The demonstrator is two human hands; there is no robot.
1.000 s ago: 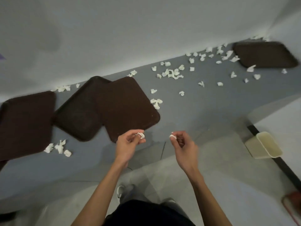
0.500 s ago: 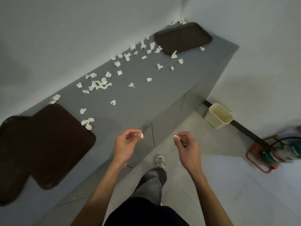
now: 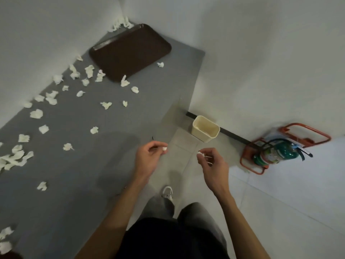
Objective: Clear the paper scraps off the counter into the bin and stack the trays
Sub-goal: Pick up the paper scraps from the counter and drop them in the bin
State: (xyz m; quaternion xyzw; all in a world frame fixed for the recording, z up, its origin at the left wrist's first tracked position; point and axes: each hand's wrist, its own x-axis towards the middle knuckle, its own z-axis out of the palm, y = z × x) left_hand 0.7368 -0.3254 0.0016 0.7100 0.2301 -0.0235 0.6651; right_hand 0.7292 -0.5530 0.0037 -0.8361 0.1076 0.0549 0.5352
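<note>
Fingers of the left hand [image 3: 147,161]: curled, with thumb and forefinger pinching a small white scrap [image 3: 164,148] at the counter's front edge.
Fingers of the right hand [image 3: 212,165]: thumb and forefinger pinched a second scrap [image 3: 200,153], the other fingers loosely curled, the hand held over the floor.
Hands: level with each other and apart, both scraps clear of the counter.
Loose scraps: many white paper scraps [image 3: 37,114] lay strewn across the grey counter [image 3: 78,174], thickest along the wall, with a small heap in the far corner.
Tray: one brown tray [image 3: 130,51] lay flat at the counter's far end, several scraps just beside its near edge.
Bin: a cream bin [image 3: 205,128] stood upright on the floor against the wall, just past the counter's end and ahead of both hands.
Floor: a green fire extinguisher [image 3: 276,154] sat in a red stand [image 3: 306,135] right of the bin; one pale shoe [image 3: 167,191] showed below the hands.
</note>
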